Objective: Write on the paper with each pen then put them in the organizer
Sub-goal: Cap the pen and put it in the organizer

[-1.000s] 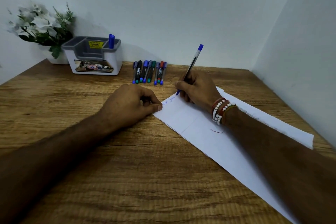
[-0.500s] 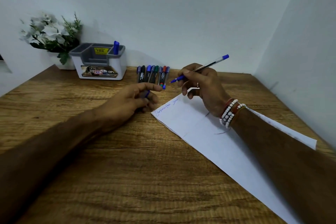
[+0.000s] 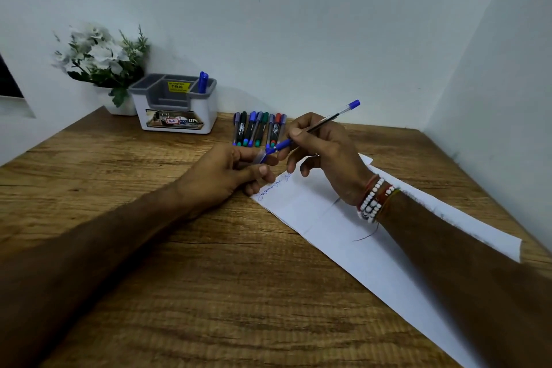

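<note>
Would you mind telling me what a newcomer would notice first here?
Mid-table, the right hand holds a blue pen, its tip meeting the cap pinched in the left hand, above the scribbled paper. Behind them lies a row of pens, beside the white organizer holding one marker.

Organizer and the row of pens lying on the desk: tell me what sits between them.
Nothing but bare wooden desk, as the head view shows; the organizer and the row of pens stand apart.
</note>
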